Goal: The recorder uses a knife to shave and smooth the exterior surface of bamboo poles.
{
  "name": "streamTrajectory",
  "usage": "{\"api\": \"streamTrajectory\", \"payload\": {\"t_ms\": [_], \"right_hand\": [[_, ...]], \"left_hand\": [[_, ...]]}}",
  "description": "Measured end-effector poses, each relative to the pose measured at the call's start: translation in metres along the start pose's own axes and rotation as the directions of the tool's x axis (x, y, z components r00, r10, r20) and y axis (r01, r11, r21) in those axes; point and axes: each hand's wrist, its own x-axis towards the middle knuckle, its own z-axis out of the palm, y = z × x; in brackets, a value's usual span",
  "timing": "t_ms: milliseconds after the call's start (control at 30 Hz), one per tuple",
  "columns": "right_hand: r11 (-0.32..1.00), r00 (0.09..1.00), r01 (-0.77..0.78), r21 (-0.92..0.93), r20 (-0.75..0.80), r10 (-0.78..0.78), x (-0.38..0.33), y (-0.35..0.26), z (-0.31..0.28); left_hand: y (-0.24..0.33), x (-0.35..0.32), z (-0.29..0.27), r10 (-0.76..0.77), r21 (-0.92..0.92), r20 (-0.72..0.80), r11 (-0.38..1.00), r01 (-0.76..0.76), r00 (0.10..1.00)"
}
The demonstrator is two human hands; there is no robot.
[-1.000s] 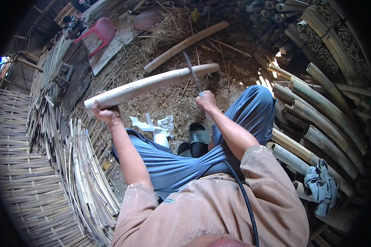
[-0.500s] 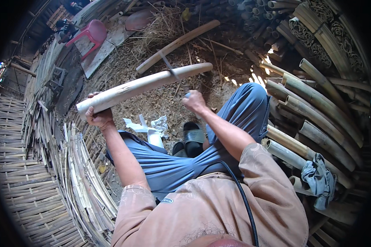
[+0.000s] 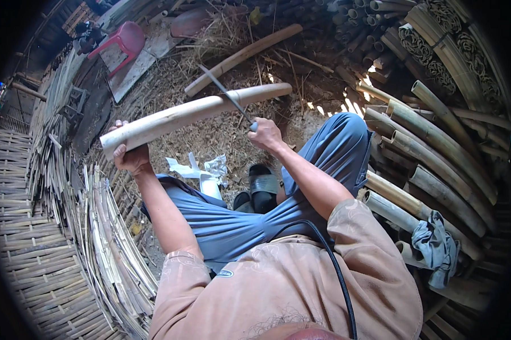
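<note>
My left hand [image 3: 132, 152] is wrapped round the near left end of a pale bamboo pole [image 3: 170, 120], thumb on the near side and fingertips over the far side. The pole slants up to the right in front of my knees. In my right hand [image 3: 266, 136] is the blue handle of a long-bladed knife [image 3: 227, 93]. Its thin dark blade lies across the pole toward the right end, tip pointing away to the upper left. Whether the edge bites into the bamboo cannot be made out.
Beyond lies another split bamboo piece [image 3: 244, 59] on littered ground. A pink plastic chair [image 3: 132, 42] stands far left. Bamboo strips [image 3: 116, 232] are heaped left; thick bamboo poles [image 3: 437, 153] and a grey cloth [image 3: 437, 245] lie right. White scraps [image 3: 210, 181] rest near my sandals [image 3: 264, 190].
The knife, blurred before, now shows sharply, its blade reaching farther past the pole. My left hand and the pole's left end have shifted slightly left. My right hand moved slightly.
</note>
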Motion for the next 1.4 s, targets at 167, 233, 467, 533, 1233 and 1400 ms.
{"api": "streamTrajectory", "payload": {"t_ms": [167, 233, 467, 533, 1233, 1400], "right_hand": [[0.994, 0.999, 0.005, -0.109, 0.036, -0.002, -0.006, 0.004, 0.009], [0.992, 0.993, -0.116, -0.042, -0.008, 0.116, 0.001, 0.015, 0.004], [0.988, 0.996, 0.004, 0.153, -0.085, 0.01, -0.001, 0.005, 0.011], [0.991, 0.993, 0.099, 0.094, -0.081, -0.091, -0.008, -0.002, 0.021], [0.87, 0.904, -0.423, 0.253, 0.06, 0.422, 0.018, 0.04, 0.023], [0.884, 0.911, 0.401, -0.242, 0.002, -0.412, 0.019, 0.04, 0.046]], "left_hand": [[0.003, -0.001, -0.011, -0.046, 0.009, 0.025, 0.999, 0.046, 0.999], [0.004, -0.002, -0.011, -0.038, 0.011, 0.014, 0.999, 0.038, 0.999], [0.002, 0.003, -0.006, -0.006, 0.0, 0.014, 1.0, 0.006, 1.0], [0.003, 0.0, -0.009, -0.036, 0.016, 0.025, 0.999, 0.035, 0.999], [0.01, -0.001, -0.009, -0.031, -0.023, 0.017, 0.999, 0.032, 0.999], [0.005, 0.003, -0.006, -0.001, -0.034, 0.086, 0.999, 0.004, 0.996]]}}
